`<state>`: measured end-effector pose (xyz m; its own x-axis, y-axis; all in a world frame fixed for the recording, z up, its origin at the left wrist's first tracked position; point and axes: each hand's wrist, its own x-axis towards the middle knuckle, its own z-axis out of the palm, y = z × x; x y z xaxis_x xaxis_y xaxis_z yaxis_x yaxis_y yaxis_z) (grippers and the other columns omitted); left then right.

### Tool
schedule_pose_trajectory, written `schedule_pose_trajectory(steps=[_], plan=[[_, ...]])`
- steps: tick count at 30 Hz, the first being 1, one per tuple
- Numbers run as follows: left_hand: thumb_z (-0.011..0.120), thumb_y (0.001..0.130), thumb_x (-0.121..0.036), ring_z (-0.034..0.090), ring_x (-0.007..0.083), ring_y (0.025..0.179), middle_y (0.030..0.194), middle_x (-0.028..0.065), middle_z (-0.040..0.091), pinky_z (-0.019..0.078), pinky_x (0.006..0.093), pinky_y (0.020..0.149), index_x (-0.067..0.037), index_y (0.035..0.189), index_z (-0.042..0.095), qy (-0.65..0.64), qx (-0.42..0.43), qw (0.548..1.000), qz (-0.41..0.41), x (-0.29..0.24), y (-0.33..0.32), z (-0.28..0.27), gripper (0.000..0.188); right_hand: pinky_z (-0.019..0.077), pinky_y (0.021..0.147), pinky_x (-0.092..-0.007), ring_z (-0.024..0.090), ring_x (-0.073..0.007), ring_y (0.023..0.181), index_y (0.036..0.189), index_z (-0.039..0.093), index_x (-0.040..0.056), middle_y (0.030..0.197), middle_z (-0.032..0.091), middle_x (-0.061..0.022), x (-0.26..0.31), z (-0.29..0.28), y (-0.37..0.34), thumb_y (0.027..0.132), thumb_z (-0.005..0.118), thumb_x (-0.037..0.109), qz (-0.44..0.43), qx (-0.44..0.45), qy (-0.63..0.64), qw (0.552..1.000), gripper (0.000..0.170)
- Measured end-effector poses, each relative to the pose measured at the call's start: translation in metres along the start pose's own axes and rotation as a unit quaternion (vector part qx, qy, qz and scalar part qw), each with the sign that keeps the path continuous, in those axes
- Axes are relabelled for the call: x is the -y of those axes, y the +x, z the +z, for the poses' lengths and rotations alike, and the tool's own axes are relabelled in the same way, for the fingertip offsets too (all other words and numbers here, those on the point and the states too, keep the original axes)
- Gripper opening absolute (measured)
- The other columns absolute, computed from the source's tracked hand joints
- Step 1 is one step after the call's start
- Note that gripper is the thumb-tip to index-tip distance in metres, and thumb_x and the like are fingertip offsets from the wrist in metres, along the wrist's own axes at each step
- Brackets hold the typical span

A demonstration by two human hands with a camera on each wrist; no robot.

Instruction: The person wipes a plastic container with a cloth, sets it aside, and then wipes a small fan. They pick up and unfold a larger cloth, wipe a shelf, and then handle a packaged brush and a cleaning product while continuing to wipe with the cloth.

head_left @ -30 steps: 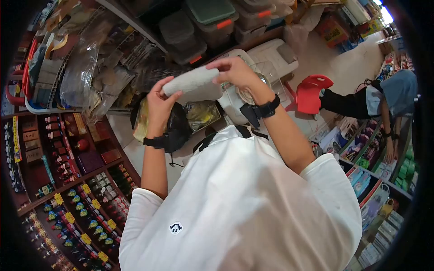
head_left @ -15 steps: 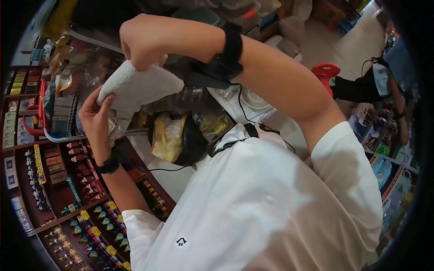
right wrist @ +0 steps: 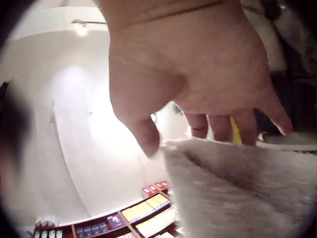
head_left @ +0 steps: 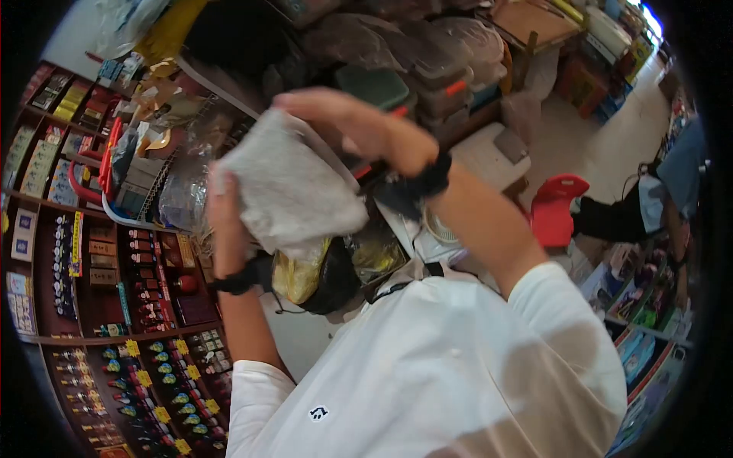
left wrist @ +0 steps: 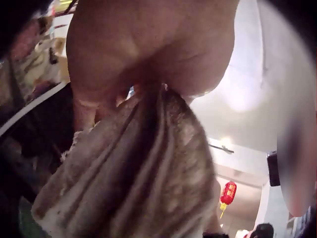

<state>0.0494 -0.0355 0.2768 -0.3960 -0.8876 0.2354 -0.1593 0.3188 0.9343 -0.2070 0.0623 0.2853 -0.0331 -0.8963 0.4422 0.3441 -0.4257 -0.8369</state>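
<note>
A greyish-white cloth (head_left: 294, 187) is spread between both hands in front of the body. My left hand (head_left: 227, 221) holds its left edge, thumb upright on the near side. In the left wrist view, the cloth (left wrist: 133, 173) runs in gathered folds from the pinch of the left hand (left wrist: 148, 49). My right hand (head_left: 343, 126), blurred, is at the top edge. The right wrist view shows the right hand (right wrist: 190, 69) with its thumb at the cloth's corner and fingers reaching behind the edge, fingertips partly hidden. A black band sits on each wrist.
Yellow and black bags (head_left: 298, 278) lie below the cloth, beside a white fan (head_left: 441, 227). Lidded plastic bins (head_left: 374, 85) are stacked ahead. A display shelf (head_left: 145, 336) of small goods fills the left. A red chair (head_left: 557, 210) and another person (head_left: 657, 202) are at right.
The cloth, first a folded bundle, was carried left and now hangs spread wider, further back to the right. My right hand reached across, then drew back along the top edge.
</note>
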Motion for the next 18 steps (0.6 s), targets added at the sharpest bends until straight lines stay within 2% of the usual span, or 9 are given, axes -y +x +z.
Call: schedule_pose_trajectory(steps=[1, 2, 3, 5, 7, 10, 13, 16, 18], plan=[[0.056, 0.107, -0.033, 0.056, 0.0135, 0.111, 0.122, 0.0054, 0.062, 0.0431, 0.0303, 0.102, -0.002, 0.131, 0.055, 0.003, 0.036, 0.999, -0.033, 0.012, -0.004, 0.013, 0.039, 0.0517, 0.098, -0.0339, 0.066, -0.0183, 0.11, 0.124, 0.065, 0.002, 0.123, 0.069, -0.007, -0.042, -0.016, -0.003, 0.1, 0.054, 0.062, 0.205, 0.049, 0.281, 0.936, 0.065], [0.054, 0.108, -0.031, 0.056, 0.0123, 0.11, 0.119, 0.0037, 0.063, 0.0441, 0.0293, 0.1, -0.003, 0.131, 0.055, -0.059, 0.046, 0.996, -0.042, 0.046, -0.002, 0.02, 0.036, 0.0468, 0.108, -0.0385, 0.063, -0.0225, 0.121, 0.133, 0.06, 0.0014, 0.131, 0.067, -0.0109, -0.077, -0.018, -0.025, 0.097, 0.049, 0.069, 0.156, 0.097, 0.357, 0.916, 0.078], [0.055, 0.108, -0.029, 0.056, 0.01, 0.105, 0.114, 0.0012, 0.063, 0.0454, 0.0272, 0.095, -0.004, 0.126, 0.056, -0.123, 0.073, 0.985, -0.1, 0.04, -0.012, 0.037, 0.031, 0.0458, 0.109, -0.0409, 0.06, -0.0252, 0.126, 0.142, 0.054, 0.0004, 0.138, 0.064, -0.0134, -0.111, -0.022, -0.045, 0.096, 0.048, 0.072, 0.22, 0.059, 0.446, 0.866, 0.085], [0.056, 0.108, -0.027, 0.054, 0.0072, 0.096, 0.105, -0.0016, 0.06, 0.0457, 0.0247, 0.086, -0.008, 0.119, 0.055, -0.115, 0.139, 0.972, -0.15, 0.093, -0.015, 0.03, 0.023, 0.0478, 0.109, -0.042, 0.061, -0.0267, 0.127, 0.143, 0.052, -0.0011, 0.139, 0.062, -0.0147, -0.167, -0.029, -0.089, 0.096, 0.064, 0.056, 0.257, -0.041, 0.443, 0.858, 0.075], [0.056, 0.108, -0.027, 0.053, 0.0066, 0.092, 0.102, -0.0028, 0.059, 0.0459, 0.024, 0.082, -0.009, 0.117, 0.054, -0.107, 0.151, 0.968, -0.17, 0.117, -0.023, 0.025, 0.02, 0.0531, 0.103, -0.0398, 0.065, -0.0253, 0.121, 0.142, 0.053, -0.0004, 0.135, 0.064, -0.0142, -0.18, -0.027, -0.11, 0.096, 0.073, 0.034, 0.416, -0.095, 0.363, 0.829, 0.061], [0.057, 0.107, -0.029, 0.051, 0.0056, 0.086, 0.098, -0.0039, 0.056, 0.0447, 0.0228, 0.072, -0.012, 0.118, 0.053, 0.005, 0.229, 0.955, -0.186, 0.143, -0.035, 0.019, 0.02, 0.0564, 0.097, -0.0381, 0.068, -0.024, 0.115, 0.14, 0.054, -0.0006, 0.132, 0.066, -0.0131, -0.181, -0.018, -0.125, 0.094, 0.075, 0.02, 0.464, -0.028, 0.263, 0.845, 0.055], [0.057, 0.107, -0.03, 0.053, 0.0068, 0.081, 0.092, -0.0018, 0.057, 0.0464, 0.0249, 0.066, -0.012, 0.121, 0.054, 0.024, 0.257, 0.91, -0.324, 0.135, -0.036, 0.026, 0.023, 0.0555, 0.1, -0.0388, 0.067, -0.0247, 0.116, 0.139, 0.055, -0.0011, 0.13, 0.067, -0.0135, -0.189, -0.025, -0.137, 0.095, 0.073, 0.016, 0.455, -0.051, 0.271, 0.847, 0.051], [0.058, 0.106, -0.031, 0.06, 0.0095, 0.08, 0.093, 0.0011, 0.063, 0.0498, 0.0263, 0.067, -0.008, 0.119, 0.057, -0.16, 0.139, 0.886, -0.411, 0.172, -0.03, 0.039, 0.026, 0.0548, 0.102, -0.0406, 0.068, -0.0261, 0.116, 0.137, 0.056, -0.0021, 0.13, 0.067, -0.0144, -0.163, -0.035, -0.142, 0.096, 0.071, 0.014, 0.444, -0.087, 0.326, 0.83, 0.046], [0.063, 0.104, -0.028, 0.064, 0.0122, 0.081, 0.095, 0.0047, 0.067, 0.0518, 0.026, 0.067, -0.005, 0.116, 0.059, -0.129, 0.105, 0.923, -0.348, 0.207, -0.023, 0.044, 0.026, 0.0547, 0.102, -0.0418, 0.068, -0.0275, 0.115, 0.136, 0.056, -0.0032, 0.13, 0.067, -0.0153, -0.147, -0.049, -0.145, 0.096, 0.07, 0.015, 0.468, -0.181, 0.332, 0.799, 0.046]])
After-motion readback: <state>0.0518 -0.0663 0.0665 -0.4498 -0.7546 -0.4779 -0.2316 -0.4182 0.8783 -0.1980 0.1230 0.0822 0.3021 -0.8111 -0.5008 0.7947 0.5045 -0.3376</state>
